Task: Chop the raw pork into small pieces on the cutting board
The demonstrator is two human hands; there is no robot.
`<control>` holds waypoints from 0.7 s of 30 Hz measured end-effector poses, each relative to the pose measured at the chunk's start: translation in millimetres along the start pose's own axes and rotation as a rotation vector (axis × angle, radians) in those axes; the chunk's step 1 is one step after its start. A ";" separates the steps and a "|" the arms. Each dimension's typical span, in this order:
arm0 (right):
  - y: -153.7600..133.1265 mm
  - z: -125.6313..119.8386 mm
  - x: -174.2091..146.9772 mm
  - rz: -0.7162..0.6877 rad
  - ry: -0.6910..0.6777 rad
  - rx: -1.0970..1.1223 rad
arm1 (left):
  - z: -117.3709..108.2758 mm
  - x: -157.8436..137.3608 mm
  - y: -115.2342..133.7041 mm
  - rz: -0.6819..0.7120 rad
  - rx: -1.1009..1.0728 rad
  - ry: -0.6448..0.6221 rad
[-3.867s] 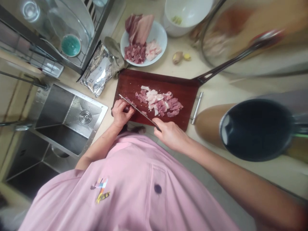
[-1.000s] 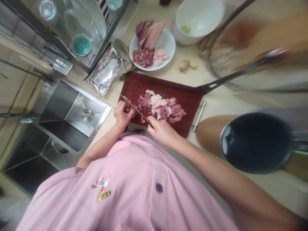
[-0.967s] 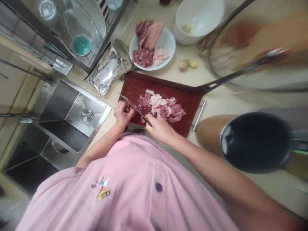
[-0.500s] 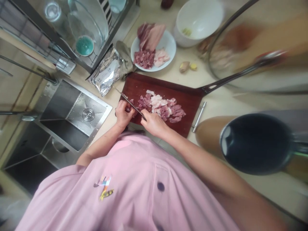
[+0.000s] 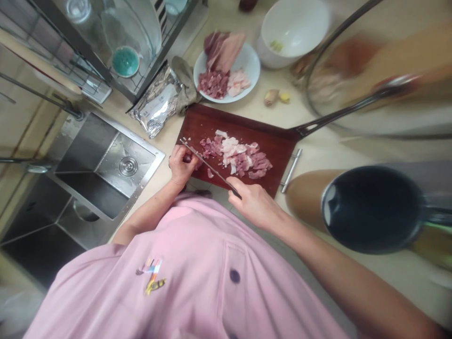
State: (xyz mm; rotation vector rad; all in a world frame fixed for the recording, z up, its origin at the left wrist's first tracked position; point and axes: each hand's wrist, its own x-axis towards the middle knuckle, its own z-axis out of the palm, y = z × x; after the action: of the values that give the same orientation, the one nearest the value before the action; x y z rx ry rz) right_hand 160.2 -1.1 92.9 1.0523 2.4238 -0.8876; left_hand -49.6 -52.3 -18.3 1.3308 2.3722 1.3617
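Note:
My right hand (image 5: 256, 202) is closed around the handle of a kitchen knife (image 5: 208, 165). The thin blade slants up and left over the reddish-brown cutting board (image 5: 236, 120), its edge beside the fingers of my left hand (image 5: 183, 165). Those fingers are curled over a piece of raw meat at the board's left corner, mostly hidden under them. Sliced raw meat (image 5: 259, 165) with paler fatty pieces (image 5: 231, 147) lies in the middle of the board. One small scrap (image 5: 210, 173) sits apart, close to the blade.
Behind the board stands a plate (image 5: 252, 77) of meat, with a white bowl (image 5: 293, 28) and a piece of ginger (image 5: 271, 97) near it. A silver packet (image 5: 155, 103) lies left, by the sink (image 5: 141, 183). A dark kettle-like vessel (image 5: 374, 209) stands right.
My right hand has drawn the knife back to the right and toward me. My left hand stays at the board's left corner. A small scrap now shows beside the blade.

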 end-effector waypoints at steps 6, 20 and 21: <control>-12.7 0.4 25.8 0.006 -0.034 0.047 | -1.3 2.3 0.2 -0.017 -0.022 -0.018; -20.6 5.0 58.1 -0.042 0.054 0.102 | -0.7 4.9 -4.2 -0.003 -0.038 -0.049; -22.4 5.7 62.7 -0.052 0.060 0.100 | -1.3 5.4 -4.2 -0.003 -0.038 -0.052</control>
State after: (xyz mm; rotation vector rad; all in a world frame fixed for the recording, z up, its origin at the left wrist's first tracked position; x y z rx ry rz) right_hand 102.4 16.3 64.3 1.0706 2.4890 -1.0184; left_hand -56.2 -50.2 -18.9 1.3349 2.3020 1.3472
